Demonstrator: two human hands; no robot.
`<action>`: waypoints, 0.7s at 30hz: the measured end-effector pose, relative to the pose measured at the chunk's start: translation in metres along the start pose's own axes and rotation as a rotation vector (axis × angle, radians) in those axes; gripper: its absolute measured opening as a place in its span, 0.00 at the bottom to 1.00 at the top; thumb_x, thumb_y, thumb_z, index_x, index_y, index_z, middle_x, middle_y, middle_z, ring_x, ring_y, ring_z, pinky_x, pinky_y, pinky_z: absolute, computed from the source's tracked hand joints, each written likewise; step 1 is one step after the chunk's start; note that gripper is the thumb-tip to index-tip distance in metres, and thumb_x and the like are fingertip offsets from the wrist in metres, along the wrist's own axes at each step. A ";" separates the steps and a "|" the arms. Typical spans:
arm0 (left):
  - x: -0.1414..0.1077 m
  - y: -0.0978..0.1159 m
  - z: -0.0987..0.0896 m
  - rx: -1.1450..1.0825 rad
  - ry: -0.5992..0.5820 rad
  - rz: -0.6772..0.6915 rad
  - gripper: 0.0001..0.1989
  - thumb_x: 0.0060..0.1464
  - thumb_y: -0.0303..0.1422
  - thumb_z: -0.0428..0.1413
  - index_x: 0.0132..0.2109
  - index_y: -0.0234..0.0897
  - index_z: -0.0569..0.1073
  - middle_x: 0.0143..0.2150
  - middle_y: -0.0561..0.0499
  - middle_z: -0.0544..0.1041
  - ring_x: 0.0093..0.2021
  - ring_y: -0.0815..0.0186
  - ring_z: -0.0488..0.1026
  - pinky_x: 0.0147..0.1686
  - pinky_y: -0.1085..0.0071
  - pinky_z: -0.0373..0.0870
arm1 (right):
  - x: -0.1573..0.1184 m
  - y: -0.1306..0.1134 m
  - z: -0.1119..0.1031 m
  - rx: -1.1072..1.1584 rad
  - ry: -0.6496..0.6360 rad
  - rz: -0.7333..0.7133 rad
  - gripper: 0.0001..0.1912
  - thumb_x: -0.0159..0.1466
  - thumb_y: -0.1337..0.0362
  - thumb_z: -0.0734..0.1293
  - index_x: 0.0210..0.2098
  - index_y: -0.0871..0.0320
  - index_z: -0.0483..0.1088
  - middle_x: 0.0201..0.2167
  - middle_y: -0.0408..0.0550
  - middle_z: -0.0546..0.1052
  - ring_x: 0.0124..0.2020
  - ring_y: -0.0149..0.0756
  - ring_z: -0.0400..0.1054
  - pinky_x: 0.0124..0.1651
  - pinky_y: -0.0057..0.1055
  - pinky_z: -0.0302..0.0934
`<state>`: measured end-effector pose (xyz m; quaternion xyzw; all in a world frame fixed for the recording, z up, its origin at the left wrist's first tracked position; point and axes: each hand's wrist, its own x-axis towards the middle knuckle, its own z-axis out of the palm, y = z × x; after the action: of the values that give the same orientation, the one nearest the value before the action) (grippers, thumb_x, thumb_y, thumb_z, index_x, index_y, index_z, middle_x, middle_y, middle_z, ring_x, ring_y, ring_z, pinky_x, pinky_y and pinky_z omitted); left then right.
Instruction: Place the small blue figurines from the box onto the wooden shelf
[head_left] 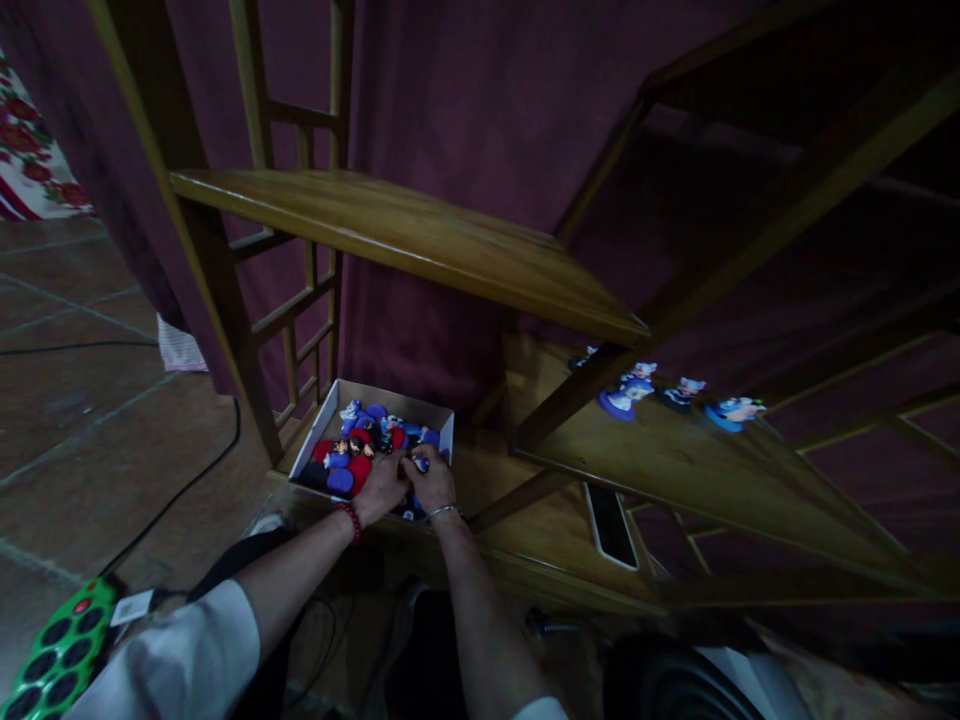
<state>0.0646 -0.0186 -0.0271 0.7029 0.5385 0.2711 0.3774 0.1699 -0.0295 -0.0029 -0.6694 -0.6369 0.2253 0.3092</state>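
Note:
A shallow white cardboard box [309, 450] holds a jumble of small figurines [352, 447] on round red, blue and dark bases. Both of my hands are over its front right part, close together. Between the fingertips of my right hand [435, 485], which wears a silver bracelet, a small blue-and-white figurine [421, 464] shows. Beside it, my left hand [382, 486], with a red bead bracelet at the wrist, has its fingers bent inward. What the left fingers grip, if anything, is hidden.
The box rests on the low board of a wooden shelf unit, below a higher shelf [405, 225]. Several figurines [630, 395] stand on the shelf [675, 450] to the right. A dark phone-like object [611, 525] lies nearby. A green power strip [64, 645] and cables are on the floor.

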 end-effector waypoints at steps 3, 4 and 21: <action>0.002 -0.007 -0.002 -0.052 -0.077 0.039 0.18 0.40 0.18 0.48 0.41 0.31 0.67 0.37 0.48 0.73 0.38 0.67 0.70 0.39 0.72 0.66 | 0.002 0.003 0.001 -0.020 -0.106 -0.018 0.06 0.52 0.66 0.65 0.32 0.56 0.67 0.30 0.42 0.74 0.32 0.30 0.68 0.35 0.25 0.59; 0.002 -0.008 -0.004 -0.050 -0.100 0.050 0.19 0.38 0.17 0.48 0.41 0.31 0.67 0.37 0.48 0.73 0.38 0.67 0.70 0.38 0.72 0.67 | 0.003 0.003 0.002 -0.040 -0.128 -0.010 0.06 0.52 0.67 0.65 0.31 0.56 0.68 0.29 0.42 0.74 0.31 0.30 0.68 0.35 0.25 0.59; -0.001 -0.004 -0.007 0.311 -0.199 0.064 0.23 0.40 0.17 0.48 0.47 0.26 0.62 0.47 0.36 0.67 0.49 0.59 0.64 0.46 0.67 0.62 | 0.006 0.004 0.014 -0.280 -0.168 -0.052 0.13 0.54 0.74 0.60 0.37 0.59 0.70 0.35 0.50 0.76 0.37 0.35 0.70 0.39 0.25 0.59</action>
<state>0.0565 -0.0170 -0.0268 0.7929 0.5114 0.1255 0.3066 0.1641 -0.0215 -0.0151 -0.6681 -0.7026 0.1815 0.1645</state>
